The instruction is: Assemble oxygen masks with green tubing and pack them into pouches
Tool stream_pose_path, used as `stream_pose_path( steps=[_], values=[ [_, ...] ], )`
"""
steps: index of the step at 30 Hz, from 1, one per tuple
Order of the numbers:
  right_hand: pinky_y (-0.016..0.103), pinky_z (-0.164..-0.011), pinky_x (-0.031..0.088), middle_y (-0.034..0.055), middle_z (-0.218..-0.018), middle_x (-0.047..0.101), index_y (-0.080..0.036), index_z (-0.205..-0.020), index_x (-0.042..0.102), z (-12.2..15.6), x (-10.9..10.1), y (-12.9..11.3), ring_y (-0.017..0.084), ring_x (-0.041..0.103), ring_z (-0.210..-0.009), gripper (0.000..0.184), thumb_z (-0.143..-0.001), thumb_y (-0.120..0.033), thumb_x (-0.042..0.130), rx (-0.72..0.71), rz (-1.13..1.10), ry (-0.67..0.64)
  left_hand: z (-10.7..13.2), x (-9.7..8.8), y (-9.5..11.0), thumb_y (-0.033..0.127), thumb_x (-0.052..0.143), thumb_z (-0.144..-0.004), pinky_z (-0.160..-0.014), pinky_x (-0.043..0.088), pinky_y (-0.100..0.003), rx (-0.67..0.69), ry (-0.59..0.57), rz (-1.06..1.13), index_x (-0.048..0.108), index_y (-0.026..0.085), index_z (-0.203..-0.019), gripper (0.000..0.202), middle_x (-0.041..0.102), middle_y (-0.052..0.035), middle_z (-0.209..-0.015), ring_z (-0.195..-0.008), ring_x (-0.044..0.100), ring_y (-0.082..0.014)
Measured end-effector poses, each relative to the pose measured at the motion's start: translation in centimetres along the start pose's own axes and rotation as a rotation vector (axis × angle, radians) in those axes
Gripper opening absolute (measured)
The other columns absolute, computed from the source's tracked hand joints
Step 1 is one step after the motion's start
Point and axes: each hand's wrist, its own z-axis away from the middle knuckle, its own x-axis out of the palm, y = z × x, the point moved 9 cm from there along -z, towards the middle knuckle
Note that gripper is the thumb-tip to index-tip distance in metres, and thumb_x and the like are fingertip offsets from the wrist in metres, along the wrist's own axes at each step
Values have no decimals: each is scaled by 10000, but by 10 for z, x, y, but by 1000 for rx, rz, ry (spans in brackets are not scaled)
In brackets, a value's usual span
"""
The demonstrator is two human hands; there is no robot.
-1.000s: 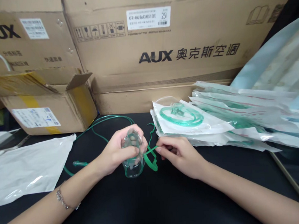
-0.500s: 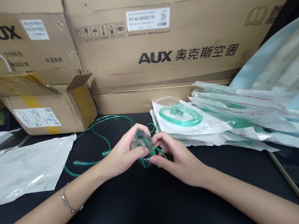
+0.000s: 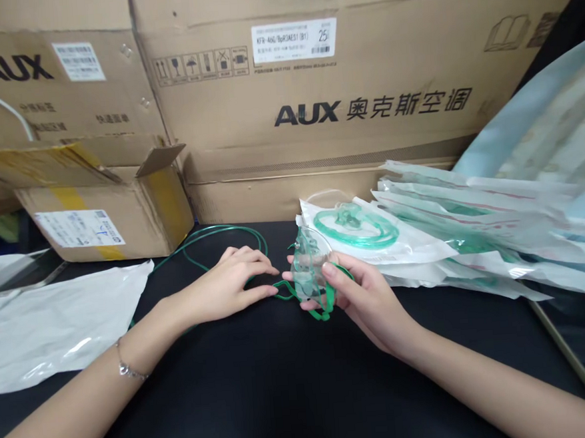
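Note:
A clear oxygen mask (image 3: 308, 266) with a green elastic strap (image 3: 330, 299) is in my right hand (image 3: 362, 294), thumb on its near side and fingers behind it. To its left, my left hand (image 3: 231, 283) is open, palm down, fingers and thumb apart. A loop of the green strap lies close to the left fingertips; whether they touch it I cannot tell. Green oxygen tubing (image 3: 233, 227) curls over the black table behind my left hand, which hides part of it.
Packaged masks in white pouches (image 3: 472, 206) are piled at the right, beside a dark screen device (image 3: 581, 339). At the left lie a white pouch (image 3: 64, 328) and a phone (image 3: 33, 270). An open cardboard box (image 3: 106, 212) and large AUX cartons (image 3: 361, 61) stand behind.
The mask has passed from my left hand to my right and moved slightly right. My left hand has let go, opened and drawn left. The tubing ends are now covered.

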Motion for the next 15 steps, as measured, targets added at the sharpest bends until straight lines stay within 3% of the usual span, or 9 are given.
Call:
stream_pose_path(
  steps=[2,5,8,12,15],
  values=[
    [319,-625,572,58,-940,641,-188,-700,504,1,-1,0,187,640,-825,269,-760,-437,586,-13,8,6,0,7,7,365,493,-830,-839,283,-342,38,-15,-2,608,239,-1009,247,594,-45,-1043,-960,482,-206],
    [285,-536,552,55,-891,652,-191,-763,525,3,1,-7,149,640,-635,275,-792,-464,535,-57,32,-13,-1,17,13,257,487,-830,-779,294,-317,78,-68,-55,614,218,-915,157,615,-31,-907,-869,508,-188],
    [256,-447,508,61,-891,649,-197,-783,508,4,-1,-23,119,600,-517,285,-821,-478,480,-152,55,-3,-2,8,8,179,479,-796,-746,309,-315,21,-10,-119,597,192,-809,119,600,-18,-798,-806,514,-184],
    [208,-353,446,90,-960,622,-211,-782,439,2,-12,-36,174,633,-699,287,-833,-493,423,-197,153,114,2,-34,-6,167,495,-757,-697,350,-298,-139,327,-51,575,177,-758,81,564,-17,-753,-733,505,-168],
    [178,-304,394,83,-976,617,-215,-774,419,0,-15,-36,176,634,-735,271,-843,-477,408,-178,166,132,19,-66,-26,229,521,-767,-640,378,-264,-253,686,302,549,186,-759,51,538,3,-710,-682,507,-143]
  ],
)
